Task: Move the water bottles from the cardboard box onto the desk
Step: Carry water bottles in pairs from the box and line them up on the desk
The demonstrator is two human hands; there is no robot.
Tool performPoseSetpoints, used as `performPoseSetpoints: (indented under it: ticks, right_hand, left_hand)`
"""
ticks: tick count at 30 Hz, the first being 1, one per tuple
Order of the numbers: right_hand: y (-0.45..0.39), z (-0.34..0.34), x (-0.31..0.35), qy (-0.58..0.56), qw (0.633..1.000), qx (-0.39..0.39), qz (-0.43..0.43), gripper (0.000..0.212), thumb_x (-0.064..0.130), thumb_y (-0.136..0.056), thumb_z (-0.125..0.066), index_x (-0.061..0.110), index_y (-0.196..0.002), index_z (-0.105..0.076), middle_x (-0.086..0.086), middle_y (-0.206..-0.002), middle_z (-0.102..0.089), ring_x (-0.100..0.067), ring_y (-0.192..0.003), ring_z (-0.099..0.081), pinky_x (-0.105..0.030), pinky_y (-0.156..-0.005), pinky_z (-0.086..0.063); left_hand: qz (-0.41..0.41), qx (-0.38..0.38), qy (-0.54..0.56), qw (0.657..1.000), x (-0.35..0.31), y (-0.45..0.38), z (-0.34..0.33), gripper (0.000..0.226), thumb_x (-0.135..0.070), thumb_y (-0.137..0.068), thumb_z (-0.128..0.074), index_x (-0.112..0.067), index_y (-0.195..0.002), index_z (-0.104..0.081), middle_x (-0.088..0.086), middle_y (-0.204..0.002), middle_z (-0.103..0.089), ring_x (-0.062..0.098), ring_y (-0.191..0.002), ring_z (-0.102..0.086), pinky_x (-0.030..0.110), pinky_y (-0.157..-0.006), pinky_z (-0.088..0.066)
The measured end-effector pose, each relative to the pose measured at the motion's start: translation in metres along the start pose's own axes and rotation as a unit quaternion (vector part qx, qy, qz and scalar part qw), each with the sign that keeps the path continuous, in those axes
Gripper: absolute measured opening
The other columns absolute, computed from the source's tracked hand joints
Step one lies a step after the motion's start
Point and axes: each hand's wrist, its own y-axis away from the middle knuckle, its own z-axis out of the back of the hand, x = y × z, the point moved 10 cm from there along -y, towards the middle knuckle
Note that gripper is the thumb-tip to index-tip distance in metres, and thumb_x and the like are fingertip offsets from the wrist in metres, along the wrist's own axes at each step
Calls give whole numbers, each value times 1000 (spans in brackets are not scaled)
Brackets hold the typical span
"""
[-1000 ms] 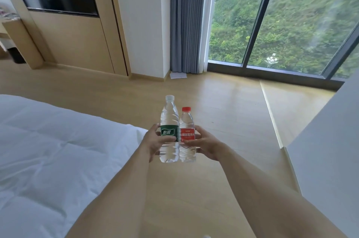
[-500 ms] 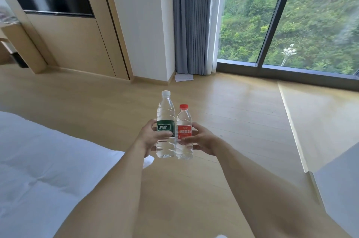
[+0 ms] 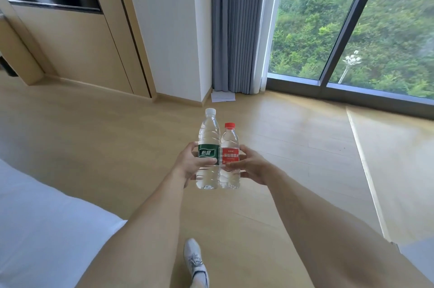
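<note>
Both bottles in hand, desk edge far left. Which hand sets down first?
Left, probably. The left hand grips the green-label bottle on the side nearer the desk edge. The right hand holds the red-label bottle on the far side.

The taller clear water bottle [image 3: 207, 146] has a white cap and a green label with white lettering. The shorter clear bottle [image 3: 230, 153] at its 3 o'clock has a red cap and red label. The floor [image 3: 117, 146] is pale wood-grain. At 12 o'clock, the pleated curtain [image 3: 234, 29] is grey-blue. The bedding [image 3: 35, 229] and sneaker [image 3: 195, 262] are white.
</note>
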Motion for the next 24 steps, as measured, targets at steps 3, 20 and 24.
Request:
performPoseSetpoints:
  ticks: [3,20,24]
  right_hand:
    - [-51,7,27,6,1000,-8,4,68,-10,-81,-74,15,-138,-48,-21,-125,-65,-35,-115,-64,-53,-103,-49]
    - [-356,-106,199,76,995,61,2,72,-7,-77,-79,17,-138,-49,-15,-120,-70,-33,-113,-67,-53,-103,-49]
    - [-425,-165,224,102,986,129,0,76,-7,-75,-81,21,-138,-49,-13,-118,-72,-31,-110,-68,-53,-103,-49]
  left_hand:
    - [-25,-3,-10,1000,-22,-55,11,64,-4,-71,-88,-19,-123,-55,10,-108,-73,30,-97,-74,47,-77,-61]
    - [-53,-121,-19,991,-126,-302,223,78,-16,-70,-92,-22,-133,-47,-1,-108,-66,13,-94,-65,44,-88,-57]
    - [-39,-185,1,982,-130,-330,295,82,-14,-71,-90,-20,-139,-44,-3,-107,-63,11,-92,-64,34,-74,-55]
